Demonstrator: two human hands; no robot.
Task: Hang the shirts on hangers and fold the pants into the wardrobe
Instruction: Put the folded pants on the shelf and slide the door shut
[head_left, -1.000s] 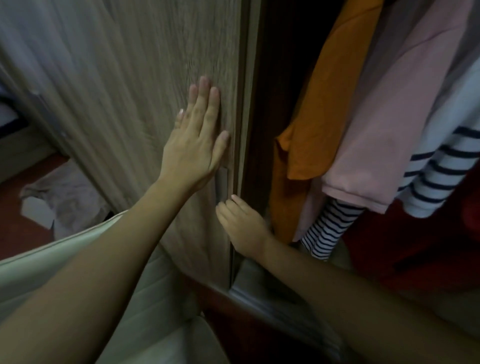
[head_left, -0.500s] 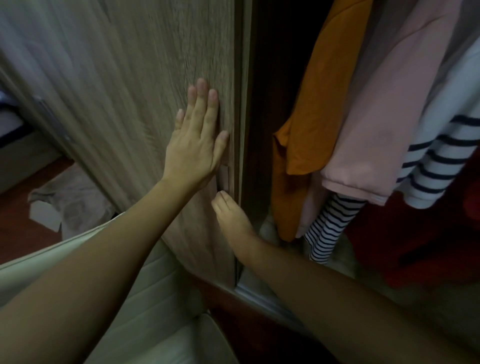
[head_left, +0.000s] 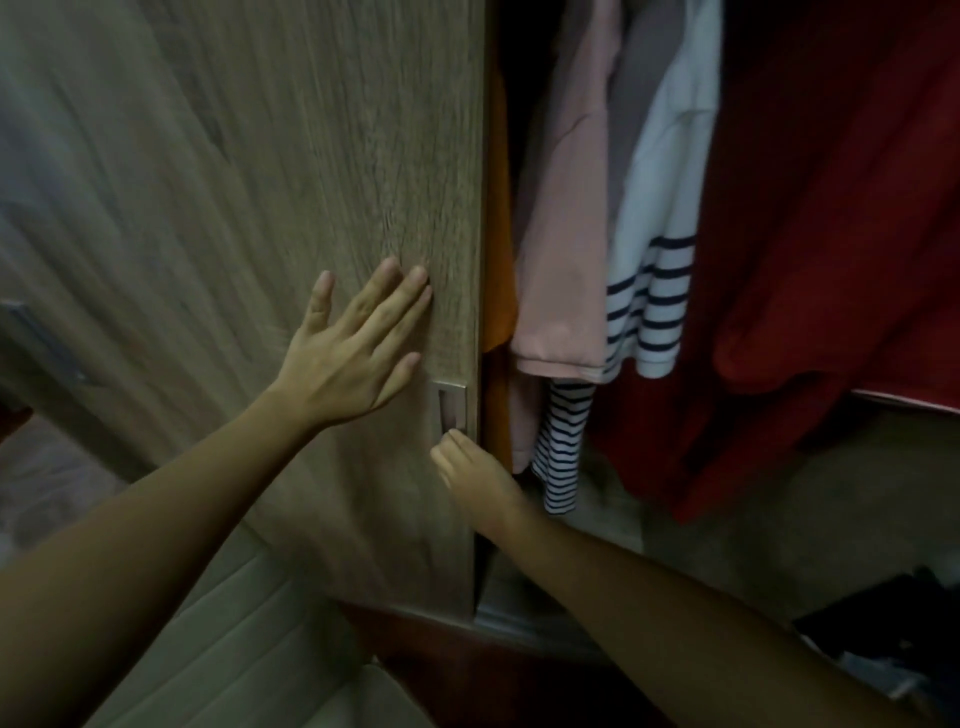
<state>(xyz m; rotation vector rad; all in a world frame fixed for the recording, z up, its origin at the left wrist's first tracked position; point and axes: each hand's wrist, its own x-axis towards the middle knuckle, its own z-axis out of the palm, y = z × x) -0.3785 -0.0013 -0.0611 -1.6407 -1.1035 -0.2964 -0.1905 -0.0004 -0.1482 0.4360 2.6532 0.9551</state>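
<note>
My left hand (head_left: 348, 358) lies flat on the wardrobe's sliding door (head_left: 311, 156), fingers straight and spread. My right hand (head_left: 475, 475) meets the lower end of the recessed handle (head_left: 451, 405), though I cannot tell if its fingertips hook inside. The shirts (head_left: 566, 234) hang just inside the door's edge, so I should slide it evenly, palm pressing and handle guiding, without snagging the orange shirt (head_left: 497, 260).

Pale wood-grain wardrobe door (head_left: 311, 156), orange shirt (head_left: 498, 291), pink shirt (head_left: 566, 280), white navy-striped shirt (head_left: 654, 291), red garment (head_left: 831, 234)
</note>
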